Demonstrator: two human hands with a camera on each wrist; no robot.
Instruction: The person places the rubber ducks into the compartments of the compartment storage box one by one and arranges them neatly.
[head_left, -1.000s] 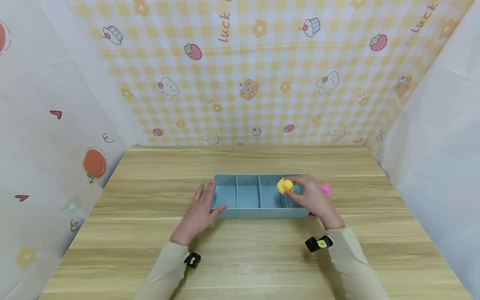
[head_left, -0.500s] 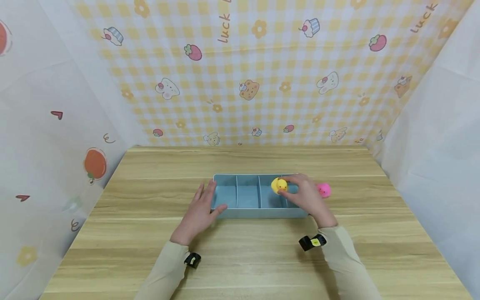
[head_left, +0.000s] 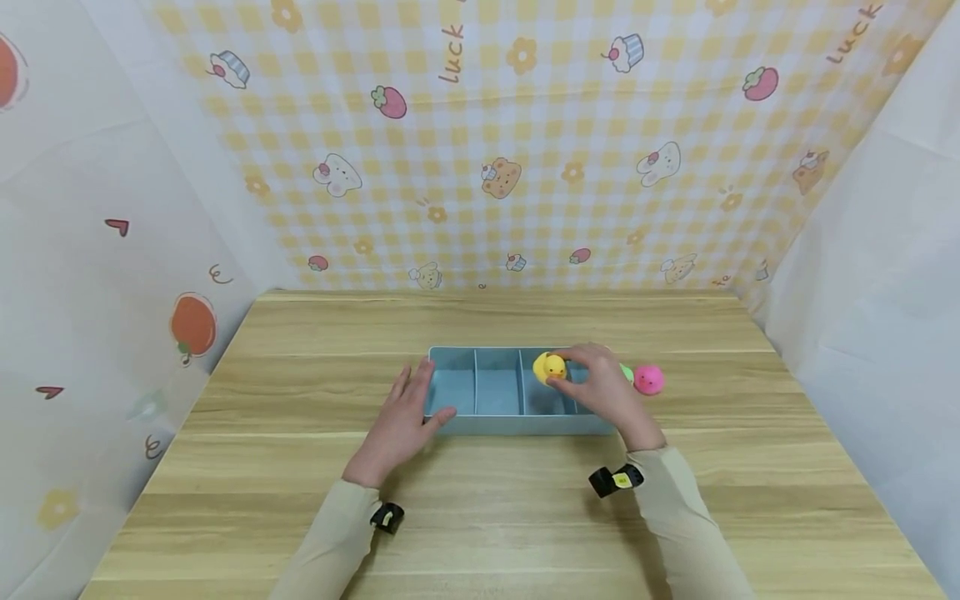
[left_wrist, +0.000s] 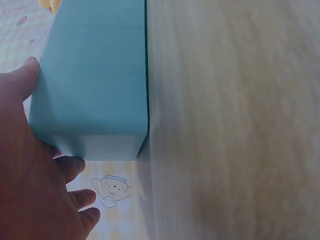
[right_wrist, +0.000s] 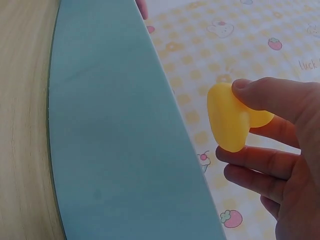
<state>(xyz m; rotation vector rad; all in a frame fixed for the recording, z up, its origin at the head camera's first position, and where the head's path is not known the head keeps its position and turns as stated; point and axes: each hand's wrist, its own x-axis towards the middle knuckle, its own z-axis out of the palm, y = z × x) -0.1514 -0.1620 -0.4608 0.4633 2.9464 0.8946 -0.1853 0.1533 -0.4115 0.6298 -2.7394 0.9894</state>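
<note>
A pink toy [head_left: 648,379] sits on the wooden table [head_left: 480,517], just to the right of the divided box; a small green thing [head_left: 626,372] shows beside it, mostly hidden; behind the table hangs a yellow checked backdrop [head_left: 525,142] printed with strawberries, cupcakes, bears and the word "luck"; pale sheets with orange fruit and small red marks [head_left: 112,250] close the left side; a plain white sheet [head_left: 885,275] closes the right.

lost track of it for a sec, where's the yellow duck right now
In the head view the yellow duck is pinched in the right hand, above the blue tray's third compartment from the left.
</note>
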